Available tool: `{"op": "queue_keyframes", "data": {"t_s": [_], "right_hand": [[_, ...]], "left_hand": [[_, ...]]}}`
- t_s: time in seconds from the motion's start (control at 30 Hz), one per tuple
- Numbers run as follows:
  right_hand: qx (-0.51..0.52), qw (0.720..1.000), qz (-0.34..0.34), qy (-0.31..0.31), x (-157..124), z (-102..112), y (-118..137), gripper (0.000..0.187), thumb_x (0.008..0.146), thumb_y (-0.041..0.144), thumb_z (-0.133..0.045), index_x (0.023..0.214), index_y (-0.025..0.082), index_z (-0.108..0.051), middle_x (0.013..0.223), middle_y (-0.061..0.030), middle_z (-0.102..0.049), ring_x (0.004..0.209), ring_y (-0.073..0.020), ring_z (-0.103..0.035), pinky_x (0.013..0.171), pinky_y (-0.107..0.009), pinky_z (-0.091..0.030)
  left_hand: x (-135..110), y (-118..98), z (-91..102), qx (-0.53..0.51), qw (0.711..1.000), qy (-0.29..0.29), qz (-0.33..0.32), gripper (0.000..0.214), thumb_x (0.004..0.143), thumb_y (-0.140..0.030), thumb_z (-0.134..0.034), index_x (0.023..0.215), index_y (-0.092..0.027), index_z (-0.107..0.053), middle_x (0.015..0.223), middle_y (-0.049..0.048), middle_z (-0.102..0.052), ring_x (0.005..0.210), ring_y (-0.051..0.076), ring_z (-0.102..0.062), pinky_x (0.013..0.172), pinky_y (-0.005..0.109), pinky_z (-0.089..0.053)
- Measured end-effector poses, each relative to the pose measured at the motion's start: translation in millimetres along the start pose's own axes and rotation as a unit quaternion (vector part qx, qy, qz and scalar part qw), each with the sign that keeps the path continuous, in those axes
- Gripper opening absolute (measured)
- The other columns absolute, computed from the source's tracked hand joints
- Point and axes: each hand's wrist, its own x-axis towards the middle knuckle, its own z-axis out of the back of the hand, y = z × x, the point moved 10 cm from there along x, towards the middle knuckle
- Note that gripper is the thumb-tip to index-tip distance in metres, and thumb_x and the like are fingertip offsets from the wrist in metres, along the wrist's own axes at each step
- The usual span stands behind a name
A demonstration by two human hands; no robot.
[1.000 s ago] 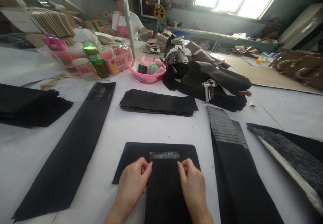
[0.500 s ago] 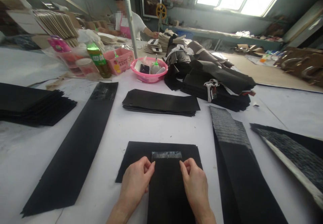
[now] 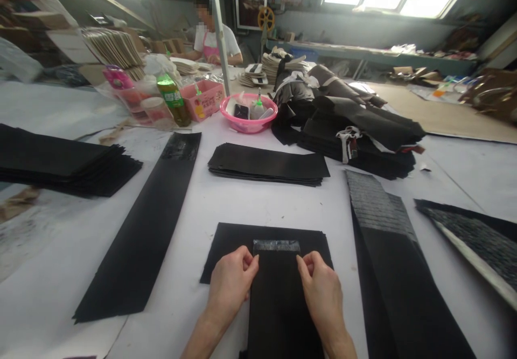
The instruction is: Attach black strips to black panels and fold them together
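A long black strip (image 3: pixel 278 299) runs from the bottom edge up between my hands, with a shiny greyish band across its far end. My left hand (image 3: pixel 232 281) pinches its left edge near that band. Opposite, my right hand (image 3: pixel 321 283) pinches the right edge between thumb and fingers. Beneath the strip's far end lies a wider black rectangular piece (image 3: pixel 234 236), partly covered by the strip and my hands. Beyond it, a low stack of black pieces (image 3: pixel 269 164) rests on the white table (image 3: pixel 258 202).
To the left are a long black strip (image 3: pixel 145 240) and a black stack (image 3: pixel 60 157). Streaked black strips (image 3: pixel 396 256) lie on the right. Farther back stand a pink basin (image 3: pixel 248 124), a pink box (image 3: pixel 204 100), a green-labelled bottle (image 3: pixel 173 100) and a person (image 3: pixel 218 41).
The whole view has shifted, so things appear farther right. Both hands still pinch the strip's edges at nearly the same place. The person behind has drawn an outstretched arm back in.
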Motion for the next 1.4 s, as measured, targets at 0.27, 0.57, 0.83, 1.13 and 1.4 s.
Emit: {"op": "queue_keyframes", "data": {"t_s": [0.27, 0.57, 0.83, 1.13, 1.4], "right_hand": [[-0.018, 1.000, 0.002, 0.002, -0.6, 1.0, 2.1, 0.024, 0.093, 0.036, -0.048, 0.073, 0.024, -0.050, 0.063, 0.0016, -0.063, 0.061, -0.0181, -0.061, 0.056, -0.026, -0.033], [-0.106, 0.994, 0.007, -0.014, -4.2, 11.9, 9.7, 0.022, 0.093, 0.039, -0.047, 0.077, 0.024, -0.051, 0.061, 0.0012, -0.063, 0.059, -0.0193, -0.063, 0.050, -0.026, -0.027], [-0.157, 0.976, 0.130, -0.076, -11.2, 16.5, 35.7, 0.008, 0.095, 0.026, -0.048, 0.095, 0.025, -0.056, 0.091, 0.0001, -0.062, 0.067, -0.0147, -0.062, 0.051, -0.026, -0.029], [-0.132, 0.971, 0.199, -0.034, 1.1, 29.9, 48.1, 0.011, 0.091, 0.024, -0.054, 0.082, 0.025, -0.062, 0.087, 0.0033, -0.063, 0.074, -0.0133, -0.061, 0.058, -0.026, -0.036], [-0.163, 0.925, 0.342, 0.023, 9.9, 11.0, 104.6, 0.013, 0.085, 0.018, -0.064, 0.095, 0.025, -0.065, 0.096, 0.0000, -0.066, 0.093, -0.0183, -0.057, 0.078, -0.027, -0.043]], "left_hand": [[-0.8, -1.6, 0.2, 0.008, 1.000, -0.002, -0.005, 0.032, 0.091, -0.040, -0.043, 0.067, -0.020, -0.050, 0.050, -0.0057, -0.059, 0.038, 0.009, -0.054, 0.047, 0.022, -0.030], [-11.2, -16.7, 9.2, 0.159, 0.980, -0.101, -0.062, 0.011, 0.093, -0.031, -0.048, 0.093, -0.021, -0.053, 0.066, -0.0034, -0.062, 0.056, 0.014, -0.060, 0.051, 0.025, -0.031], [-34.9, -66.6, -21.7, 0.370, 0.865, -0.126, -0.315, 0.042, 0.090, -0.010, -0.050, 0.129, -0.026, -0.050, 0.106, 0.0052, -0.058, 0.089, 0.022, -0.055, 0.072, 0.035, -0.047], [-28.3, -68.5, -12.6, 0.346, 0.869, -0.122, -0.331, 0.035, 0.091, -0.013, -0.051, 0.122, -0.030, -0.056, 0.100, 0.0036, -0.056, 0.085, 0.019, -0.052, 0.069, 0.032, -0.042], [-22.5, -67.3, -6.0, 0.280, 0.896, -0.124, -0.321, 0.024, 0.095, -0.020, -0.047, 0.109, -0.031, -0.064, 0.093, 0.0025, -0.055, 0.079, 0.017, -0.050, 0.068, 0.031, -0.035]]}}
